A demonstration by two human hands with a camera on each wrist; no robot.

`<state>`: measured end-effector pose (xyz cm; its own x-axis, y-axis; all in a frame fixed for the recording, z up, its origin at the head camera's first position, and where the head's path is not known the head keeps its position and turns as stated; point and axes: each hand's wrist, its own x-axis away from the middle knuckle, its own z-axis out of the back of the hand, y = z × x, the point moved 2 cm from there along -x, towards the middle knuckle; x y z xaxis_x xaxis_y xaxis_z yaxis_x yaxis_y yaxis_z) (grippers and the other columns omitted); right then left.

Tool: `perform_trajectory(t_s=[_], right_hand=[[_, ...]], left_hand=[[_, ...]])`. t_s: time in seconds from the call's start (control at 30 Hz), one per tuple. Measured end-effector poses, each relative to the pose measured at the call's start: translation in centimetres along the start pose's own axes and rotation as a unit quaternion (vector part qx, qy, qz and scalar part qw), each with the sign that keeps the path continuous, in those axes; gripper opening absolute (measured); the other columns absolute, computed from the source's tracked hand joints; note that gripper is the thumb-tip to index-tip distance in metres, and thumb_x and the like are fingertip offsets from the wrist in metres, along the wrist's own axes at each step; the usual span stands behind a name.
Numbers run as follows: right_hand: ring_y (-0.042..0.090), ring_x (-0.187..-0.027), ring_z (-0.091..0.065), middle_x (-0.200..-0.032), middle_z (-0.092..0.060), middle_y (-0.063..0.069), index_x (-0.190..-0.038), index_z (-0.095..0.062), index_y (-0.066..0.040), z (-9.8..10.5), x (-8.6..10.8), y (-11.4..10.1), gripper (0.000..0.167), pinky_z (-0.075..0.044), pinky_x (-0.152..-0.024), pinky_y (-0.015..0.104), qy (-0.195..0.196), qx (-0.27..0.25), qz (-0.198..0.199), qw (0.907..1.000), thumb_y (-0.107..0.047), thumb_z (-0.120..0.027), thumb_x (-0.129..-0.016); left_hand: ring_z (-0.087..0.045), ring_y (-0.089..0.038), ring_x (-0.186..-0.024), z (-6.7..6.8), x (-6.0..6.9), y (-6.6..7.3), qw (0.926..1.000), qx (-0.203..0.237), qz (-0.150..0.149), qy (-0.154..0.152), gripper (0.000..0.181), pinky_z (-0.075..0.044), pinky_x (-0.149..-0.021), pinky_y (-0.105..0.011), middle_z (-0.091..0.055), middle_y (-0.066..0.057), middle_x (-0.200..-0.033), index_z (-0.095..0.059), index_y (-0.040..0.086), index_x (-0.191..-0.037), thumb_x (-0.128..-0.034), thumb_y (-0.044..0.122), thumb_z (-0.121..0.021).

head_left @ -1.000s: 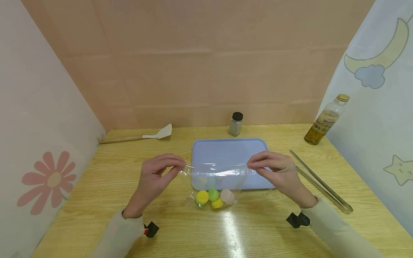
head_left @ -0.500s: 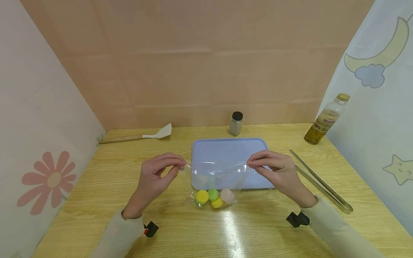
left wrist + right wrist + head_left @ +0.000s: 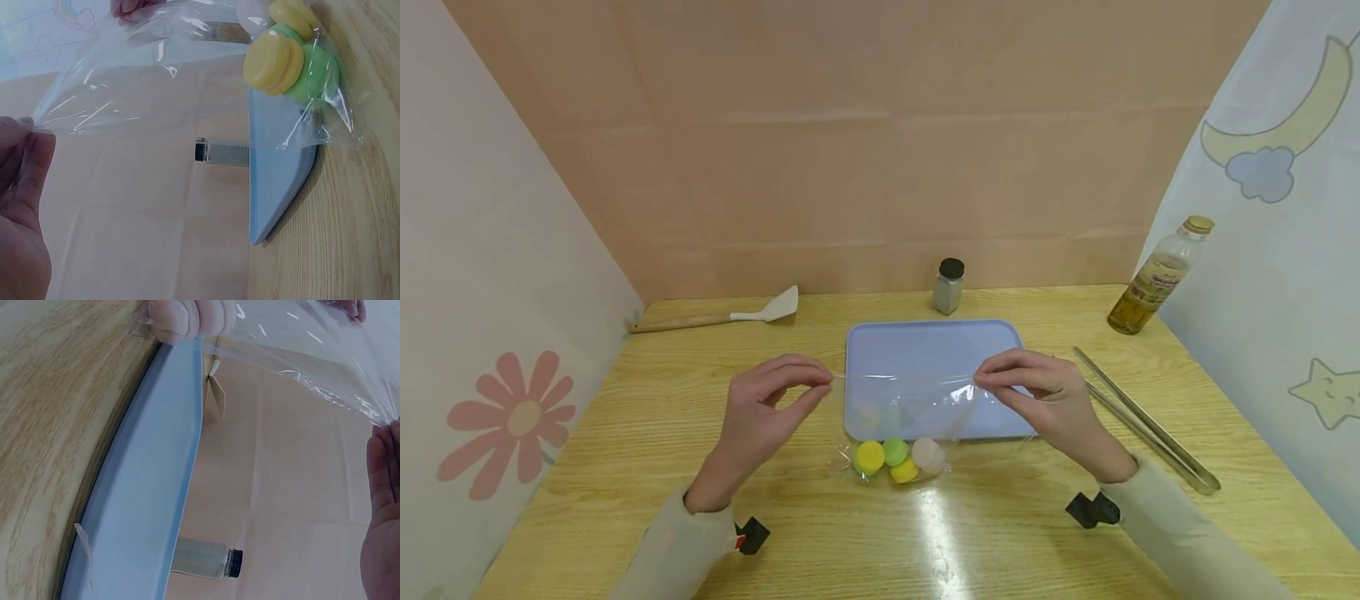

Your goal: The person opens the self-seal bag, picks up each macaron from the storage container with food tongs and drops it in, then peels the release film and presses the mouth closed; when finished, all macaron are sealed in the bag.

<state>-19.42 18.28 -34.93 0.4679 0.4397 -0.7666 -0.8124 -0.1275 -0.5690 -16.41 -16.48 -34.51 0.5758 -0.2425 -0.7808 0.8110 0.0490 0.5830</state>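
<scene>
A clear plastic bag (image 3: 917,408) is stretched between the two hands, its top edge roughly level. My left hand (image 3: 775,400) pinches one upper corner between thumb and fingertips. The opposite upper corner is pinched by my right hand (image 3: 1037,390). At the bottom of the bag lie several macarons: a yellow macaron (image 3: 267,61), a green macaron (image 3: 317,74) and a pale pinkish macaron (image 3: 928,456) among them. Behind the bag, partly seen through it, a light blue tray (image 3: 936,346) lies on the table.
A small jar with a black lid (image 3: 948,287) stands behind the tray. Metal tongs (image 3: 1150,425) lie to the right, with an oil bottle (image 3: 1153,283) farther back. A spatula (image 3: 722,318) with a wooden handle lies at the back left of the wooden table (image 3: 700,358).
Both hands stay in place, holding the bag. The bag's upper film shifts slightly, its shine changing along the top edge. The macarons remain where they were.
</scene>
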Motion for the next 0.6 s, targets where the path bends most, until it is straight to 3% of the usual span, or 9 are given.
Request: perform_trajectory(t_s=[0.3,0.43,0.6], right_hand=[[0.017,-0.098,-0.067,-0.102,-0.071,0.018,-0.101,-0.076,0.007,0.03,0.06,0.10,0.011,-0.052,-0.074,0.017,0.000,0.066,0.021,0.9976,0.006,-0.070,-0.092],[0.016,-0.099,-0.067,-0.100,-0.071,0.019,-0.101,-0.076,0.007,0.04,0.10,0.27,0.015,-0.053,-0.078,0.016,-0.003,0.088,0.040,0.9953,-0.005,-0.069,-0.096],[0.015,-0.099,-0.067,-0.100,-0.070,0.020,-0.101,-0.075,0.009,0.02,0.05,0.37,0.019,-0.053,-0.080,0.016,-0.005,0.101,0.060,0.9931,-0.008,-0.068,-0.098]], left_hand=[[-0.070,-0.021,-0.089,0.08,-0.13,0.19,0.9999,-0.010,0.005,0.002,0.040,-0.059,-0.080,-0.028,-0.072,-0.014,-0.098,-0.075,-0.002,-0.099,-0.0724,-0.032,-0.070],[-0.070,-0.023,-0.088,0.11,-0.09,0.22,0.9997,-0.014,0.018,-0.001,0.035,-0.059,-0.080,-0.028,-0.072,-0.014,-0.099,-0.076,-0.001,-0.100,-0.0762,-0.027,-0.071],[-0.070,-0.026,-0.087,0.13,-0.11,0.30,0.9992,-0.020,0.036,-0.002,0.029,-0.059,-0.079,-0.028,-0.072,-0.014,-0.100,-0.076,-0.001,-0.100,-0.0801,-0.022,-0.073]])
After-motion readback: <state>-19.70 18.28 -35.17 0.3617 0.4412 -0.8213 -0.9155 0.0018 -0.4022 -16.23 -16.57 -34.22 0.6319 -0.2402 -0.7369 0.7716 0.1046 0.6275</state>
